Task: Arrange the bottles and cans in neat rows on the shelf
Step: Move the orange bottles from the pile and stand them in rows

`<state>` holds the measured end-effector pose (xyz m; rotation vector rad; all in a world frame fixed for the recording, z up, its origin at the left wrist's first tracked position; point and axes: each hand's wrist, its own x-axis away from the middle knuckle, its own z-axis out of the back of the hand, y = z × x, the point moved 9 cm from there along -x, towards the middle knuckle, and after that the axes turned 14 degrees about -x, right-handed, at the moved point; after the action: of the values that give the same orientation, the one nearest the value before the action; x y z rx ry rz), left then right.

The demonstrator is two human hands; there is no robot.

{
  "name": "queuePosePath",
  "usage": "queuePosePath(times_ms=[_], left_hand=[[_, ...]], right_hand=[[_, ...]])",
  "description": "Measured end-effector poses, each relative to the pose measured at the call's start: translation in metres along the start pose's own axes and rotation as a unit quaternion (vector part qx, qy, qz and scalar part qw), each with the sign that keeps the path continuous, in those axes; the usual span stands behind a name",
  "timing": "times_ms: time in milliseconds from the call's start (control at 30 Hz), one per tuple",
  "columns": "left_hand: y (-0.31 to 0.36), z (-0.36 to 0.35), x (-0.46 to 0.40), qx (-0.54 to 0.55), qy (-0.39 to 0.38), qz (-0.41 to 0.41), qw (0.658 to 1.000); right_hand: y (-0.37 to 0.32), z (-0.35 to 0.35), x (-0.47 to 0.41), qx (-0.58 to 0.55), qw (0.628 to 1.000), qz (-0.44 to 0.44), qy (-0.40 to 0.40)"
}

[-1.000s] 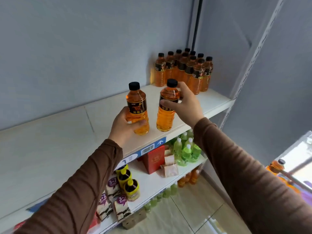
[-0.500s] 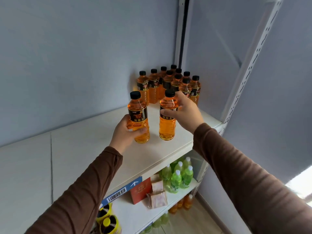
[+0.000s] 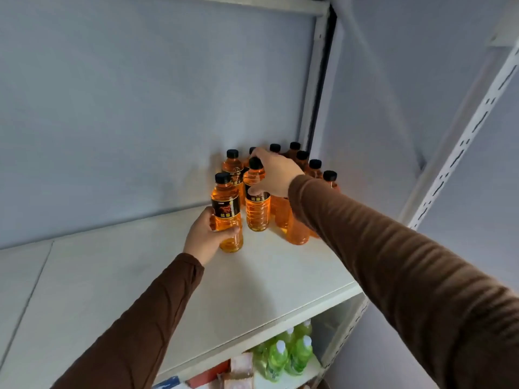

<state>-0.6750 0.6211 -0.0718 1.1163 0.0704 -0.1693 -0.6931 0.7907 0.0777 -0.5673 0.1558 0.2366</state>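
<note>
Two orange drink bottles with black caps and black labels stand on the white shelf (image 3: 252, 279). My left hand (image 3: 206, 238) grips the lower body of the left bottle (image 3: 227, 214). The right bottle (image 3: 257, 204) is held near its neck by my right hand (image 3: 273, 172), right against a cluster of several identical bottles (image 3: 306, 167) in the back right corner. My right arm hides part of that cluster.
The shelf stretches bare to the left and front. A perforated white upright (image 3: 460, 141) frames the right side. Below, green bottles (image 3: 289, 357) and small boxes (image 3: 238, 372) sit on the lower shelf. A grey wall backs the shelf.
Both hands have carried their bottles back and to the right along the shelf, up to the corner cluster. The camera has moved in and tilted up.
</note>
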Motion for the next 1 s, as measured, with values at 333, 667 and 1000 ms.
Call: queuePosePath(times_ms=[333,667,1000], left_hand=[[-0.003,-0.026,-0.035,0.018,0.073,0.062,0.995],[0.000,-0.038,-0.070,-0.036,0.067,0.056,0.996],[0.000,-0.038,-0.083,-0.111,0.084,0.061,0.988]], right_hand=[[0.035,-0.009,-0.053,0.102,0.991,0.016,-0.086],[0.047,-0.013,-0.069,0.091,0.989,0.003,-0.113],[0.047,-0.012,-0.076,0.091,0.991,0.013,-0.101]])
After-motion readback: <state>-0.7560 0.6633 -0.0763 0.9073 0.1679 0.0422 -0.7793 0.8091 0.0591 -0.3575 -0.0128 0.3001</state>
